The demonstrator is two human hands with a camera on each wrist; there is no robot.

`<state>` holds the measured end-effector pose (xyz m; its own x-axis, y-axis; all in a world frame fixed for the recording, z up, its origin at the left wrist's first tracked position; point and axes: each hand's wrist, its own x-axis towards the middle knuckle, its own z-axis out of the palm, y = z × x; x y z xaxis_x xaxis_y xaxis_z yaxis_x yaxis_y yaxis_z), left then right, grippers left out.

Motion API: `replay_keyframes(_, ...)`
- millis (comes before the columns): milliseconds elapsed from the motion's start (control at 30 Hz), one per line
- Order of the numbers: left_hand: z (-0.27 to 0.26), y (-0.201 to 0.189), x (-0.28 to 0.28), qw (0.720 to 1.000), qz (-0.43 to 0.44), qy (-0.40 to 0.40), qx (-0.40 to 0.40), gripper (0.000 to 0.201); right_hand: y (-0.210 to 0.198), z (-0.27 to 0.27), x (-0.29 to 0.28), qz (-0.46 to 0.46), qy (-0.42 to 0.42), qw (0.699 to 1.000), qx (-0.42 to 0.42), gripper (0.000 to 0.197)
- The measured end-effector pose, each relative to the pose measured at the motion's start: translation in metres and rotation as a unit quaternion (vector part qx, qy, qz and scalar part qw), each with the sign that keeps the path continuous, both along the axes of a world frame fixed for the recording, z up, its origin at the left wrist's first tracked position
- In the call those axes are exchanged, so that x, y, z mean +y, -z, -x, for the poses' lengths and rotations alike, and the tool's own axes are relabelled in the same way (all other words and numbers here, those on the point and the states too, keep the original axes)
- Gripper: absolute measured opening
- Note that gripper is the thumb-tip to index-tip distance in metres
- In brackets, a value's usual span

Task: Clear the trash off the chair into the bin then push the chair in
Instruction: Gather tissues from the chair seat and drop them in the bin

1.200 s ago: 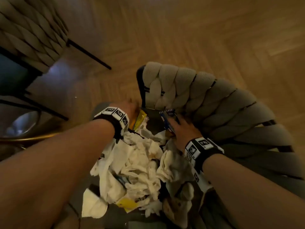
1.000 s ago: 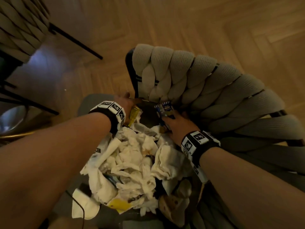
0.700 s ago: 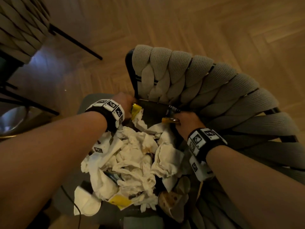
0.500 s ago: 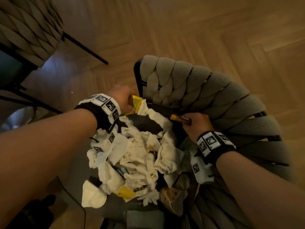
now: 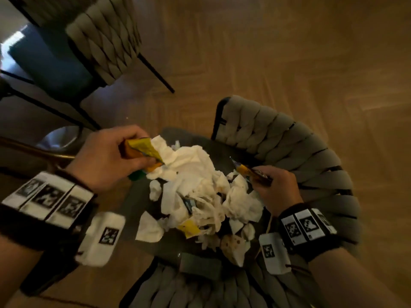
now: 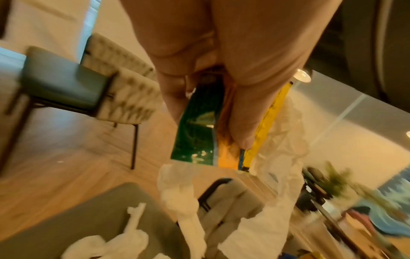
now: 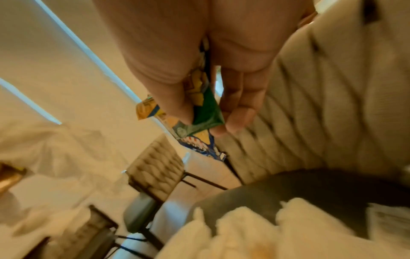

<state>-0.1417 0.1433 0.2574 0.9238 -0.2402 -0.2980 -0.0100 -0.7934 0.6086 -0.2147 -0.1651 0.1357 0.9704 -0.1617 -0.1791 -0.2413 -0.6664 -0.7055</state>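
A chair (image 5: 295,152) with a braided grey back and a dark seat (image 5: 142,203) carries a heap of crumpled white tissues (image 5: 200,187) and small wrappers. My left hand (image 5: 124,152) is raised over the seat's left edge and grips yellow, orange and green wrappers (image 6: 213,133), with a white tissue (image 6: 281,175) trailing from them. At the back of the seat, by the backrest, my right hand (image 5: 273,185) pinches a small orange, green and blue wrapper (image 7: 199,126). No bin shows in any view.
A second braided chair (image 5: 106,41) with a blue-green seat stands at the upper left on the wooden herringbone floor (image 5: 289,52). A glass table edge with a gold rim (image 5: 40,150) lies left of my left hand.
Both hands have closed on wrappers and lifted them off the seat. The left hand has risen and drawn back leftward, dragging a tissue up with it.
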Motion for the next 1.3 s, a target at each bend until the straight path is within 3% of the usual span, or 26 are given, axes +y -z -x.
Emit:
replay_keyframes(100, 0.047, -0.022, 0.071, 0.996, 0.003, -0.091, -0.016, 0.037, -0.033, 0.0, 0.049, -0.029, -0.066, 0.997, -0.034, 0.022)
replay_keyframes(267, 0.141, -0.023, 0.198, 0.961, -0.033, -0.275, 0.013, 0.033, -0.062, 0.001, 0.165, -0.076, -0.184, 0.98, 0.022, 0.022)
replay_keyframes(400, 0.222, 0.032, 0.302, 0.893, -0.061, -0.436, 0.097, 0.033, -0.057, 0.014, 0.284, -0.097, -0.281, 0.952, 0.077, 0.023)
replay_keyframes(500, 0.276, 0.091, 0.378, 0.849, -0.041, -0.509, 0.136, 0.043, -0.034, 0.03, 0.379, -0.089, -0.342, 0.929, 0.111, 0.027)
replay_keyframes(567, 0.299, 0.122, 0.422, 0.825, -0.017, -0.544, 0.151, 0.044, -0.011, 0.041, 0.443, -0.082, -0.356, 0.921, 0.133, 0.018)
replay_keyframes(700, 0.322, 0.188, 0.505, 0.784, 0.024, -0.6, 0.16, 0.054, 0.055, 0.062, 0.567, -0.06, -0.343, 0.915, 0.202, 0.024)
replay_keyframes(767, 0.324, 0.227, 0.544, 0.778, 0.033, -0.604, 0.172, 0.053, 0.092, 0.073, 0.619, -0.045, -0.334, 0.914, 0.226, 0.028)
replay_keyframes(933, 0.311, 0.329, 0.606, 0.793, 0.032, -0.577, 0.192, 0.057, 0.191, 0.093, 0.71, 0.02, -0.313, 0.909, 0.276, 0.032)
replay_keyframes(1133, 0.285, 0.433, 0.61, 0.807, 0.039, -0.541, 0.233, 0.062, 0.289, 0.119, 0.759, 0.064, -0.349, 0.879, 0.32, 0.03)
replay_keyframes(1167, 0.281, 0.443, 0.608, 0.809, 0.043, -0.537, 0.237, 0.07, 0.302, 0.121, 0.76, 0.084, -0.364, 0.867, 0.33, 0.036)
replay_keyframes(1233, 0.279, 0.456, 0.605, 0.81, 0.041, -0.525, 0.257, 0.093, 0.324, 0.123, 0.762, 0.118, -0.391, 0.838, 0.363, 0.068)
replay_keyframes(1300, 0.285, 0.463, 0.606, 0.81, 0.024, -0.52, 0.271, 0.101, 0.333, 0.124, 0.762, 0.088, -0.365, 0.836, 0.401, 0.093)
